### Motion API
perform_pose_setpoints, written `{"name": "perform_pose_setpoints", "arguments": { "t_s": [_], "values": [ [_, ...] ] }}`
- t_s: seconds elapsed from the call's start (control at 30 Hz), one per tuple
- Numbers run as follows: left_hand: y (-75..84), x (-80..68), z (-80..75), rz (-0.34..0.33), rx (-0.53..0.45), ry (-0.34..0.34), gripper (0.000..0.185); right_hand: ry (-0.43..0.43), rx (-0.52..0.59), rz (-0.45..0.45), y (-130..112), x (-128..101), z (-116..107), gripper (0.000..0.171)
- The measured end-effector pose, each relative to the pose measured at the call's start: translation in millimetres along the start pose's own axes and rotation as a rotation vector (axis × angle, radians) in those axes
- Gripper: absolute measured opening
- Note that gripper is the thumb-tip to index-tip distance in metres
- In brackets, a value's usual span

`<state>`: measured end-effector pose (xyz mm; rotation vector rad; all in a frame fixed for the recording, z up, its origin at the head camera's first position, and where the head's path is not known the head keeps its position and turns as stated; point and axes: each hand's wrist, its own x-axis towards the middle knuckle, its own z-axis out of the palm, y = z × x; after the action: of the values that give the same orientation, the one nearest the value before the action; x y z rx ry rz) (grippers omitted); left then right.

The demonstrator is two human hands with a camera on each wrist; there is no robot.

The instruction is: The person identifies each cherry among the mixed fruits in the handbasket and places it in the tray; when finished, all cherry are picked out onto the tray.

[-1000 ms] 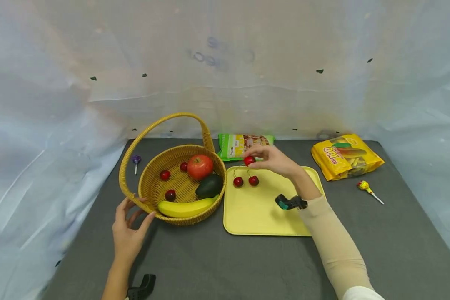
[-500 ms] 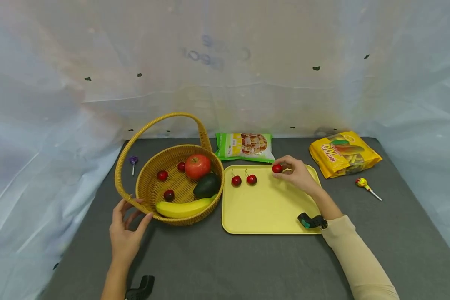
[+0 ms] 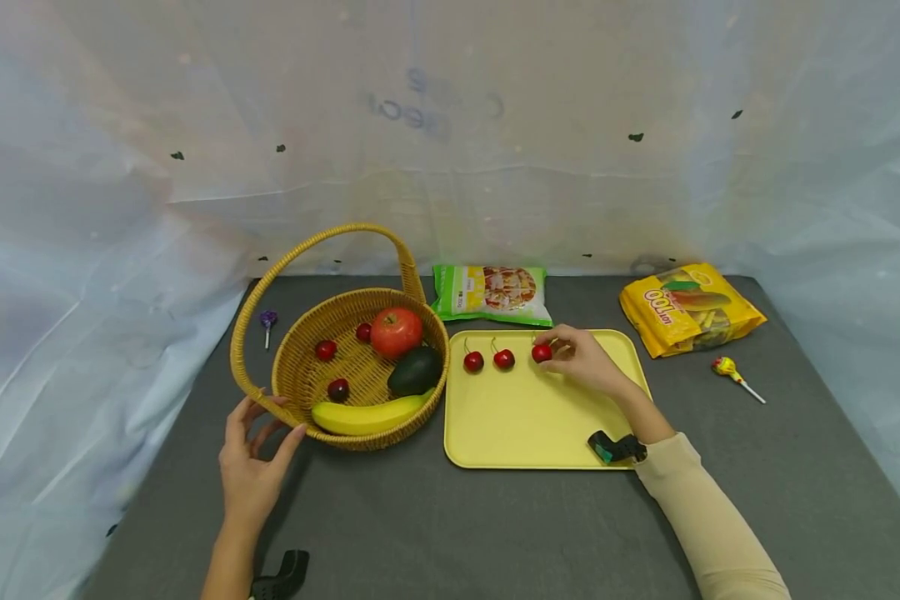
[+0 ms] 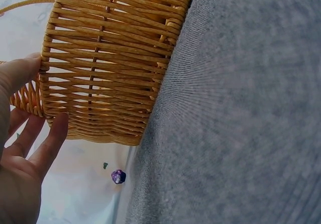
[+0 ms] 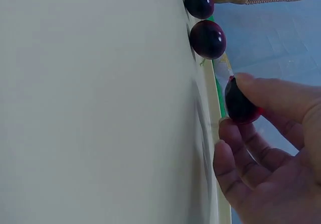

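My right hand [image 3: 581, 360] pinches a red cherry [image 3: 542, 353] just above the far part of the yellow tray [image 3: 532, 425]; the right wrist view shows this cherry [image 5: 241, 103] between thumb and fingers. Two more cherries [image 3: 473, 362] [image 3: 503, 359] lie on the tray to its left. My left hand [image 3: 253, 454] rests with straight fingers against the near left side of the wicker basket [image 3: 297, 408], its fingers [image 4: 47, 143] touching the woven wall [image 4: 110, 63]. Inside the basket lie an apple [image 3: 396, 332], an avocado [image 3: 416, 372], a banana [image 3: 367, 415] and three cherries.
A green snack bag [image 3: 491, 293] lies behind the tray and a yellow snack bag [image 3: 690, 308] at the far right. A lollipop [image 3: 729, 370] lies right of the tray, a purple one [image 3: 268, 320] left of the basket. White sheeting walls in the grey table [image 3: 450, 533].
My right hand carried the cherry from beside the basket to the right over the tray, then down and slightly left toward the two cherries. The left hand stayed on the basket.
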<state>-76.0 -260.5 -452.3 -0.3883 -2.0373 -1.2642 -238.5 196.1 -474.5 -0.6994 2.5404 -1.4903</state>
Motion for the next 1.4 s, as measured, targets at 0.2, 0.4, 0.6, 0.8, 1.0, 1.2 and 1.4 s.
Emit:
{"name": "perform_pose_setpoints", "arguments": {
  "t_s": [0.2,0.4,0.6,0.8,1.0,1.2,1.4],
  "values": [
    [-0.3,-0.3,-0.4,0.005,0.006,0.001,0.079,-0.027,0.008,0.032,4,2,2,0.034],
    [-0.5,0.0,-0.5,0.006,-0.012,-0.004,0.078,-0.045,0.005,0.016,4,2,5,0.033],
    [-1.4,0.5,0.7,0.010,-0.009,-0.002,0.078,-0.044,-0.003,-0.006,3,2,5,0.033],
    [-1.9,0.9,1.2,0.010,-0.013,0.000,0.078,-0.035,-0.081,0.019,-12,9,1,0.042],
    [-0.7,0.1,-2.8,0.002,0.001,0.004,0.079,-0.056,-0.016,-0.140,-72,59,18,0.047],
    [-1.8,0.9,-6.3,0.016,-0.001,0.002,0.078,-0.384,0.101,-0.319,-149,127,90,0.051],
    [-3.3,0.3,-1.8,0.025,-0.009,-0.004,0.077,-0.561,0.011,-0.309,-175,169,160,0.065]
  ]
}}
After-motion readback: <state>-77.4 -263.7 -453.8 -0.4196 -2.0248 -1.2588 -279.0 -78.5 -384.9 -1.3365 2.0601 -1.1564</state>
